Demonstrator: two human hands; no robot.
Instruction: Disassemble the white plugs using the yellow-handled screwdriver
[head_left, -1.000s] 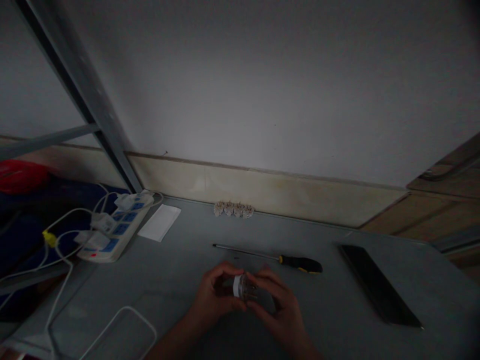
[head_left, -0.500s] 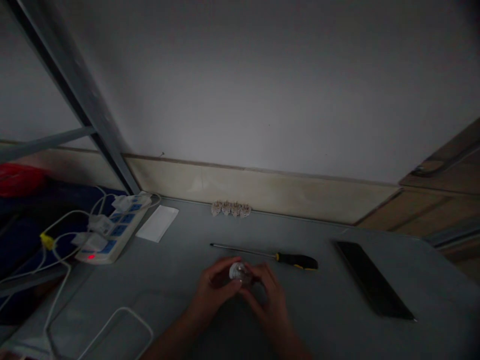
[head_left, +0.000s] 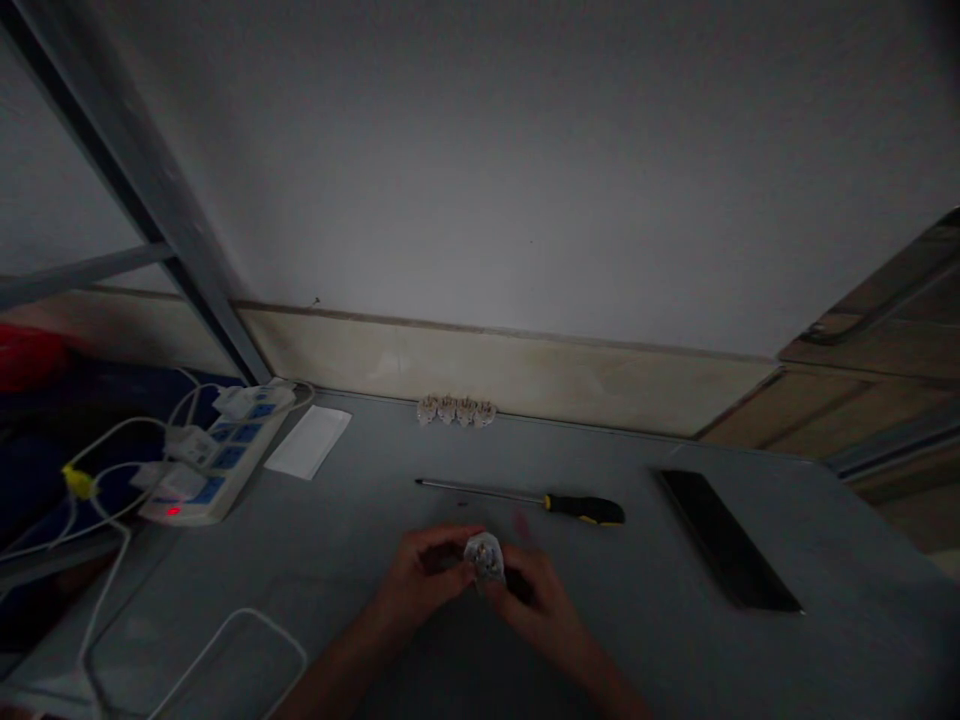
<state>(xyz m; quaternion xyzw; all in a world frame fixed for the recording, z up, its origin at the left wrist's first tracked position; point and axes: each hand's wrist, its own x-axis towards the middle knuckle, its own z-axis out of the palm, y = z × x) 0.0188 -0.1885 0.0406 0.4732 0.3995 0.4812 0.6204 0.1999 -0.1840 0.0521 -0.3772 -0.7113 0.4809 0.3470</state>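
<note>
**Small fitting held in both hands, screwdriver lying idle**

We find the small round fitting [head_left: 484, 556] held up just above the grey desk [head_left: 300, 570], between our two hands. The left hand [head_left: 420, 575] is closed around its side, fingers curled in a firm grasp. The right hand [head_left: 536, 590] sits just beside it, but a blurred finger [head_left: 523, 530] stands raised, and we cannot tell whether this hand is gripping.

As things lie, the work is confined to our hands. The screwdriver [head_left: 581, 509] rests untouched beyond them, and four small beige pieces [head_left: 455, 410] sit in a row against the wall. How far the fitting is assembled we cannot tell in this dim, blurred view. Further left are a power strip [head_left: 217, 455] and a white card [head_left: 307, 442]; to the right lies a black phone [head_left: 724, 540].
</note>
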